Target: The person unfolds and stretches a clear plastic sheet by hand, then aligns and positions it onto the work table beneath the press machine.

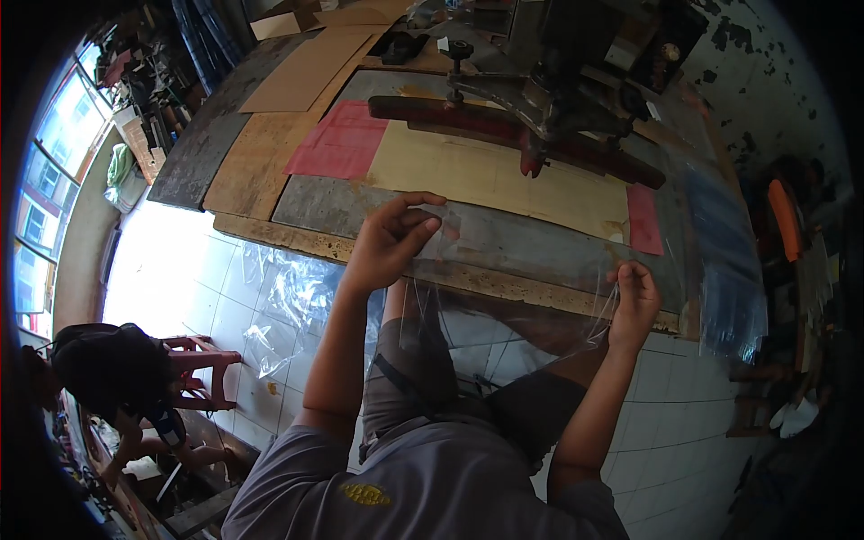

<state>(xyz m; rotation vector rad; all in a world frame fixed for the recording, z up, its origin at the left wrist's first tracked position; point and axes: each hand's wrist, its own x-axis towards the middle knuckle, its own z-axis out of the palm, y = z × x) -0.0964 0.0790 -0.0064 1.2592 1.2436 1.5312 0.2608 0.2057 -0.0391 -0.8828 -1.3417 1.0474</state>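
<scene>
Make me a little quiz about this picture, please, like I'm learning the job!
1. True or false: the left hand and the right hand both hold the clear plastic.
2. What colour is the long panel between the two pink patches?
A) blue
B) pale yellow
C) green
3. Fill in the missing word: the orange thing near the picture's edge is closer to the person's ____ hand.

Key: 1 true; 2 B; 3 right
</scene>
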